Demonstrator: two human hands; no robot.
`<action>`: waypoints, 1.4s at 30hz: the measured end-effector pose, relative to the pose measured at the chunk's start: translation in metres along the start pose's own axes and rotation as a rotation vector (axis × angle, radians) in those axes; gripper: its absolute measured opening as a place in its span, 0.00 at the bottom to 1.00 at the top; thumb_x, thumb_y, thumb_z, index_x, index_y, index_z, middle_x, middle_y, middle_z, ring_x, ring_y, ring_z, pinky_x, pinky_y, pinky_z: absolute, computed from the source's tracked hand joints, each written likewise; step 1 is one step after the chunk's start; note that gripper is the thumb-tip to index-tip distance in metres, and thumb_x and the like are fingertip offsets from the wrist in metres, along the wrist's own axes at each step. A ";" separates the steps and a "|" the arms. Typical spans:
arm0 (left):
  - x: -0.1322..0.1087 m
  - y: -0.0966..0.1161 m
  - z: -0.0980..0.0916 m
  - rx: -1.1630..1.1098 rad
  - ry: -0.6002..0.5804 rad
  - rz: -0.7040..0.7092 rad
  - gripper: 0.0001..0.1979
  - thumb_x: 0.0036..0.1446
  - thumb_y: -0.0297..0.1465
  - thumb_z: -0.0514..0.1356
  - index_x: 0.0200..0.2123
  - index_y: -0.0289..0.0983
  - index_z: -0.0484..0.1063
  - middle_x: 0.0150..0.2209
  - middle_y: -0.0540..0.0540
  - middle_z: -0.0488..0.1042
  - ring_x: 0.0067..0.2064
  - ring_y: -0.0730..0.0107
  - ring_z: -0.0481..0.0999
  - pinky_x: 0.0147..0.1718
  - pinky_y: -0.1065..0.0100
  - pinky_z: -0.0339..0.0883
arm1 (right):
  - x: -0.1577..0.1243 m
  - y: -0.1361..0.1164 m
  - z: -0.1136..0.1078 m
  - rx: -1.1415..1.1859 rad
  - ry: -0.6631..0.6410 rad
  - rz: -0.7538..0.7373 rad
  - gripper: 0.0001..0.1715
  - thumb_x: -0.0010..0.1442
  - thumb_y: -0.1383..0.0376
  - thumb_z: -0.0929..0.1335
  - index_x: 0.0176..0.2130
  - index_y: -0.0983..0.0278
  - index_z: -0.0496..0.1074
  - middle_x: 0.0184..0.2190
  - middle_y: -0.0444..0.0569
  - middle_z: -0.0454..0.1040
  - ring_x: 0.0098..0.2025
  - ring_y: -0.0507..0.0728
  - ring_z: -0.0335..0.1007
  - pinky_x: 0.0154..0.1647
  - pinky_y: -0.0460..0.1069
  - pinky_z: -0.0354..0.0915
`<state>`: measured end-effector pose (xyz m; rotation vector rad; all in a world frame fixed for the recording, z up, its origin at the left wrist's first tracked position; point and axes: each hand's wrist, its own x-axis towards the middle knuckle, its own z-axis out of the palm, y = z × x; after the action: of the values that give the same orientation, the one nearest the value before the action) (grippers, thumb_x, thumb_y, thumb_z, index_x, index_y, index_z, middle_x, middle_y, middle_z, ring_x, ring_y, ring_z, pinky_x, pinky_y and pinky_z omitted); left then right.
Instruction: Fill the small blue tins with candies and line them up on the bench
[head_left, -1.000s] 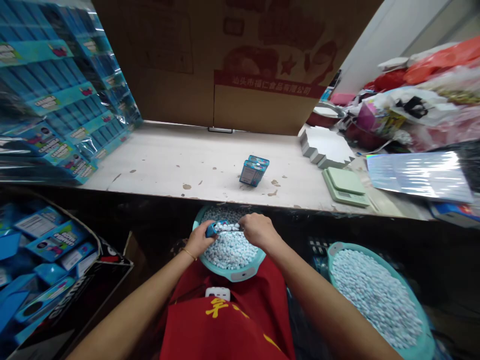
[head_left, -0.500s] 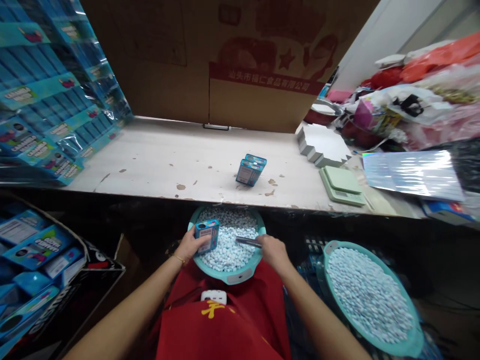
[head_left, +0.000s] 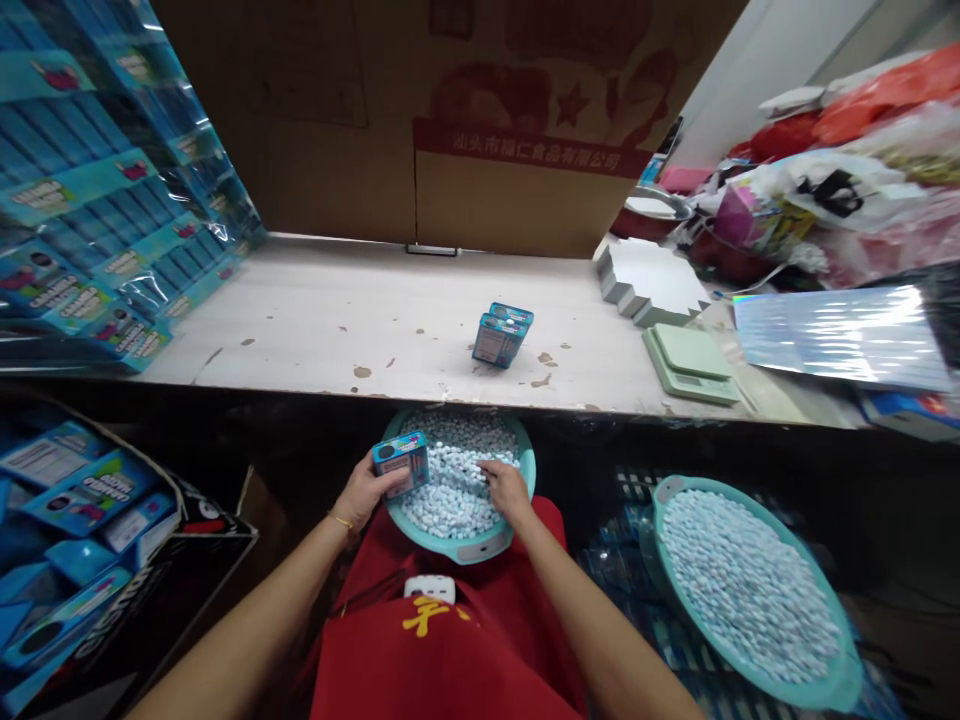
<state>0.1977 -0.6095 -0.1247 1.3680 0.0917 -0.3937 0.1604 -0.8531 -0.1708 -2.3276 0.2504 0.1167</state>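
My left hand (head_left: 361, 492) grips a small blue candy box (head_left: 400, 462), tilted over the left part of a turquoise basin (head_left: 528, 468). Pale blue and white candies (head_left: 450, 512) fill this basin, which rests at my lap under the table edge. Over its right side, my right hand (head_left: 511, 492) is closed round the handle of a scoop, grey in the earlier frame. Candies seem to cover the scoop's head, so its shape is hard to see. Two similar blue boxes (head_left: 498, 338) stand together on the table in front.
A second basin (head_left: 847, 665) of candies stands low on the right. Wrapped blue display boxes (head_left: 82, 220) are stacked left, above an open carton (head_left: 202, 545) of blue boxes. A green scale (head_left: 690, 362) sits on the white table (head_left: 337, 310) before a large cardboard box (head_left: 517, 210).
My right hand has moved left and deeper over the candies with the scoop, whose grey head no longer shows plainly. The box in my left hand has shifted slightly left and up.
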 end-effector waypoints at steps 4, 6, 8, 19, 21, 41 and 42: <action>0.001 0.006 -0.007 0.243 0.024 0.145 0.22 0.37 0.34 0.65 0.39 0.36 0.67 0.35 0.47 0.74 0.37 0.66 0.72 0.42 0.63 0.64 | -0.004 -0.010 -0.030 0.026 -0.006 -0.064 0.18 0.53 0.66 0.59 0.40 0.60 0.73 0.37 0.46 0.74 0.39 0.54 0.68 0.39 0.48 0.64; 0.004 0.006 -0.002 0.364 0.011 0.214 0.21 0.38 0.34 0.64 0.39 0.36 0.68 0.35 0.47 0.73 0.37 0.66 0.71 0.42 0.65 0.63 | -0.007 -0.022 -0.047 0.018 -0.009 -0.097 0.18 0.53 0.66 0.59 0.40 0.59 0.73 0.37 0.45 0.74 0.38 0.54 0.68 0.37 0.47 0.63; 0.007 0.005 0.005 0.470 -0.002 0.252 0.21 0.38 0.34 0.63 0.40 0.37 0.68 0.34 0.48 0.73 0.37 0.66 0.71 0.41 0.66 0.62 | -0.010 -0.039 -0.063 -0.025 -0.039 -0.127 0.17 0.53 0.66 0.59 0.39 0.57 0.73 0.37 0.43 0.74 0.38 0.53 0.68 0.37 0.46 0.62; 0.009 -0.002 0.022 0.696 -0.023 0.344 0.21 0.38 0.29 0.60 0.41 0.41 0.69 0.39 0.48 0.72 0.41 0.62 0.70 0.44 0.65 0.60 | -0.018 -0.150 -0.099 -0.758 -0.222 -0.166 0.18 0.48 0.71 0.59 0.33 0.61 0.74 0.33 0.54 0.74 0.36 0.61 0.69 0.31 0.50 0.60; 0.009 -0.003 0.022 0.673 -0.016 0.336 0.22 0.37 0.28 0.60 0.41 0.41 0.69 0.39 0.48 0.72 0.42 0.61 0.69 0.45 0.64 0.60 | -0.021 -0.164 -0.097 -0.817 -0.224 -0.207 0.17 0.48 0.72 0.59 0.33 0.65 0.73 0.32 0.57 0.74 0.34 0.62 0.70 0.30 0.51 0.61; 0.018 -0.033 0.031 -0.027 0.010 -0.060 0.23 0.38 0.34 0.65 0.40 0.34 0.66 0.38 0.43 0.74 0.39 0.63 0.73 0.43 0.58 0.65 | -0.005 -0.034 0.028 -0.428 -0.075 -0.011 0.25 0.57 0.71 0.52 0.47 0.54 0.66 0.44 0.45 0.70 0.45 0.56 0.65 0.41 0.46 0.59; 0.016 -0.031 0.031 -0.050 0.004 -0.068 0.23 0.37 0.34 0.65 0.39 0.34 0.66 0.38 0.42 0.74 0.39 0.63 0.74 0.43 0.57 0.65 | -0.001 -0.033 0.032 -0.359 -0.062 -0.002 0.24 0.58 0.69 0.53 0.46 0.54 0.67 0.45 0.44 0.70 0.46 0.56 0.65 0.42 0.46 0.60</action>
<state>0.1976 -0.6479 -0.1520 1.3185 0.1512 -0.4425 0.1658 -0.8076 -0.1698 -2.6745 0.2090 0.2496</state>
